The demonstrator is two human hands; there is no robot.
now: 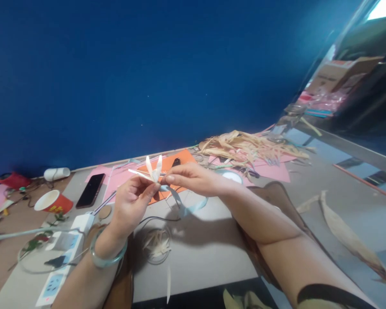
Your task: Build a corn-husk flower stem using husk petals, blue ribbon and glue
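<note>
Left hand (133,199) pinches the base of a small bundle of pale husk strips (152,171), tips fanning up from the grip. Right hand (193,177) grasps the same base, with pale blue ribbon (183,206) trailing below. Step judged: binding. Clear air around the grip; table edge (196,292) lies well below, toward the person.

No readable text anywhere. Red paper cup (53,201) has yellow print, too blurred to read. Cardboard box (339,75) at upper right carries a dark line of lettering, also too small to make out.
</note>
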